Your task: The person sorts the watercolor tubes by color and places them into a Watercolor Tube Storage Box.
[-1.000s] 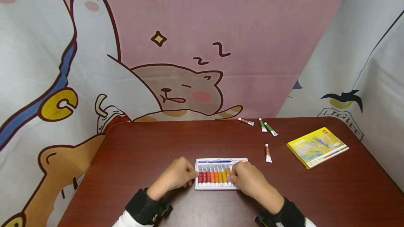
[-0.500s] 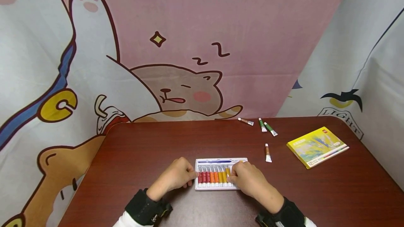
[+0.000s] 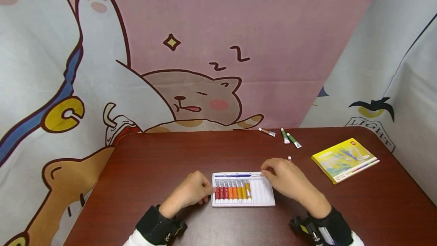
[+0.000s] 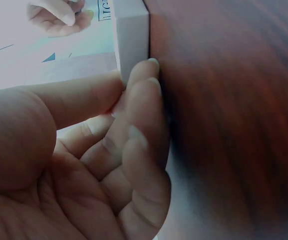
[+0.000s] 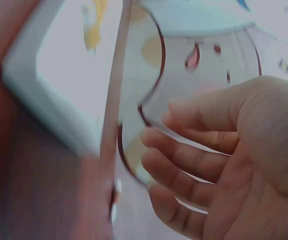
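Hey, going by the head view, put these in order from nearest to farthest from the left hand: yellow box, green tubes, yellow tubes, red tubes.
From the left hand:
1. Red tubes, left end of the white tray.
2. Yellow tubes, mid-tray.
3. Green tubes, near the table's back edge.
4. Yellow box, far right.

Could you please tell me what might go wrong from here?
The left hand grips the left end of the white tray; lifting that end might slide the row of tubes toward the tray's bare right side.
The right hand, near the brush, could nudge it.
The brown tube near the table's back edge might roll off if bumped.
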`<state>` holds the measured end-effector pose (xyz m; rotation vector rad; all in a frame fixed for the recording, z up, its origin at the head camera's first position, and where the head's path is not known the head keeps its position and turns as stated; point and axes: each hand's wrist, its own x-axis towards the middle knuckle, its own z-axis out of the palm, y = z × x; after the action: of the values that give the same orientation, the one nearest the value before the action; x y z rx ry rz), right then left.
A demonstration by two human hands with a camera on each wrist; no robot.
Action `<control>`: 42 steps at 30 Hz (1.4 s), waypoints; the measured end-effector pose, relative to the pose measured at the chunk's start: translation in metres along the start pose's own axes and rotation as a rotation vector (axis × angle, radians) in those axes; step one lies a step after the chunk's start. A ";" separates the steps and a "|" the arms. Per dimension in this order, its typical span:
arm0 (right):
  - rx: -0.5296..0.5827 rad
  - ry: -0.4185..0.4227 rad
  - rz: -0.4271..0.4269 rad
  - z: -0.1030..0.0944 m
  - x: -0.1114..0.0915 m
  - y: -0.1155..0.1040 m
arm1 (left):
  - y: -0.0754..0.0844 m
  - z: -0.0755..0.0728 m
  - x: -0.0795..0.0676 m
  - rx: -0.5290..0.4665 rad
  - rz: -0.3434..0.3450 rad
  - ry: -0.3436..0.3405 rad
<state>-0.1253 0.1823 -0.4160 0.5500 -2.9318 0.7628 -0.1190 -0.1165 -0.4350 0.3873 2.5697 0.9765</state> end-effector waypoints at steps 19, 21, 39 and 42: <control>-0.321 0.108 -0.086 -0.005 0.002 0.078 | -0.001 0.001 0.001 -0.003 0.000 0.000; -0.330 0.107 -0.078 -0.004 0.002 0.078 | -0.002 0.001 0.001 -0.002 -0.001 0.001; -0.244 -0.084 0.228 -0.011 0.000 0.075 | -0.002 0.001 0.001 0.000 0.004 0.004; -0.187 -0.071 0.242 -0.013 0.000 0.073 | -0.002 0.001 0.001 -0.005 0.003 0.002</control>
<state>-0.1515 0.2478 -0.4378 0.2136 -3.1282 0.4867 -0.1193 -0.1167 -0.4372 0.3892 2.5687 0.9854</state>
